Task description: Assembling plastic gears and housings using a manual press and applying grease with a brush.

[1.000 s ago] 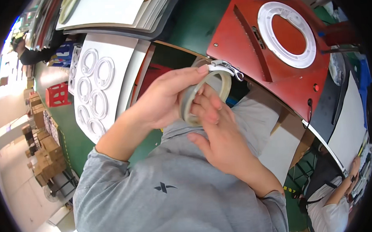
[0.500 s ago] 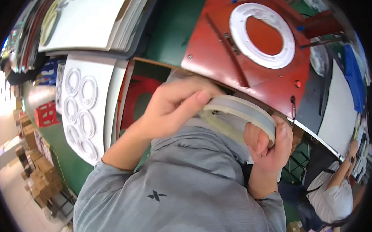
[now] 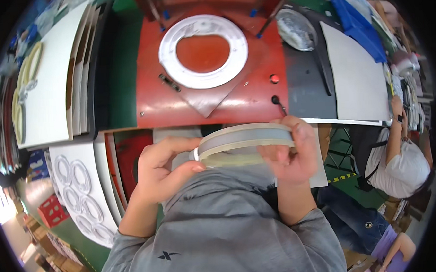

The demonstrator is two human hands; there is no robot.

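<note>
A cream-coloured ring with a grey band around its outer side (image 3: 245, 136) is held up edge-on between my two hands, in front of the table edge. My left hand (image 3: 163, 165) pinches its left end, thumb below and fingers above, where a small white piece (image 3: 196, 154) shows. On the right end, my right hand (image 3: 294, 152) is closed, with the thumb outside and curled fingers inside the ring. Beyond them, a white oval ring plate (image 3: 168, 55) lies on the red work surface (image 3: 163, 107).
A black knob (image 3: 275, 100) and a red button (image 3: 274, 78) sit at the red surface's right. At left, white boards (image 3: 55, 94) carry cream rings, and a lower white sheet (image 3: 96, 190) holds several clear rings. A silver dish (image 3: 296, 30) stands back right. Another person (image 3: 399, 164) works at far right.
My view has turned, so the red surface now lies straight ahead. The ring has become nearly level, and my left hand now grips its left end beside the white piece.
</note>
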